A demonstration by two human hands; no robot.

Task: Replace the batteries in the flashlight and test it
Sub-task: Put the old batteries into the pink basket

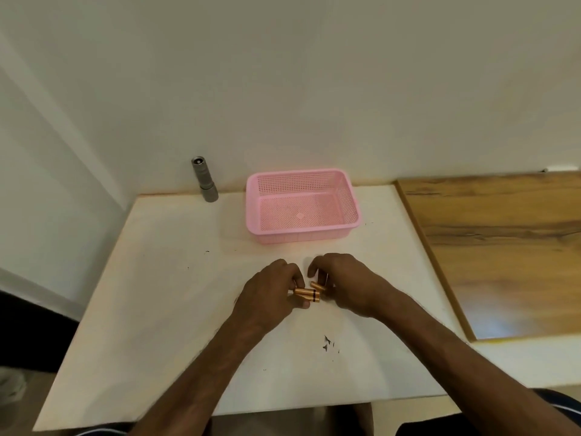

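Batteries (pixel 307 294) sit pinched in the curled fingers of the left hand (pixel 267 291) and right hand (pixel 344 283); the flashlight (pixel 205 180) stands upright, well apart.

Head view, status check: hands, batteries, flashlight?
Hands: left hand and right hand grip batteries at table centre. Upright flashlight untouched, back left. Path clear; pink basket beyond hands.
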